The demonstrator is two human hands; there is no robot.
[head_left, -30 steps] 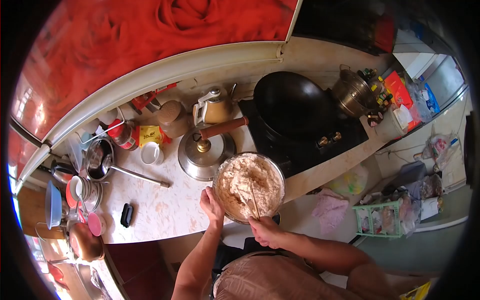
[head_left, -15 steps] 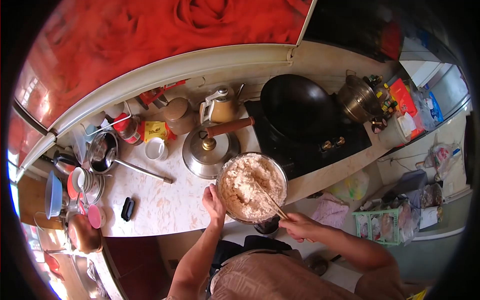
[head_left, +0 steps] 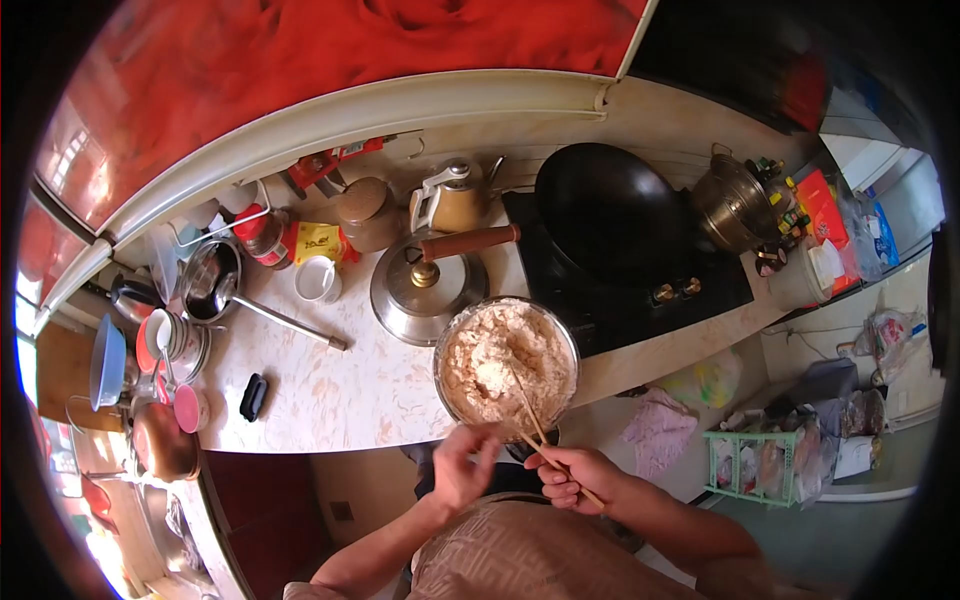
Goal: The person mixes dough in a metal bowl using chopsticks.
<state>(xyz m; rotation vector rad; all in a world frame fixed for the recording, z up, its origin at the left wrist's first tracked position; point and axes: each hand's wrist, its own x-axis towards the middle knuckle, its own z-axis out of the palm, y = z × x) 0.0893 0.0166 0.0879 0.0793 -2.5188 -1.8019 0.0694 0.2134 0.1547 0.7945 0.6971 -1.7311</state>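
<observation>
A metal bowl [head_left: 574, 385] full of a pale, lumpy mixture [head_left: 490, 365] sits at the counter's front edge. My right hand [head_left: 580, 478] is closed round a pair of wooden chopsticks [head_left: 530, 408], whose tips are in the mixture. My left hand [head_left: 466, 466] is just in front of the bowl's near rim, off its side, with curled fingers blurred by motion. Whether it touches the rim or the chopsticks cannot be made out. A lidded steel pan [head_left: 400, 310] with a wooden handle stands behind the bowl.
A black wok [head_left: 605, 215] rests on the black stove [head_left: 620, 315]. Behind the pan is a kettle [head_left: 460, 205]. A ladle [head_left: 290, 322], a white cup [head_left: 318, 280] and a small black object [head_left: 254, 397] are on the left counter. A green basket [head_left: 750, 465] stands at the right.
My left hand has left the bowl's left side and moved down and right to its near rim. The chopsticks have shifted within the mixture, still in my right hand.
</observation>
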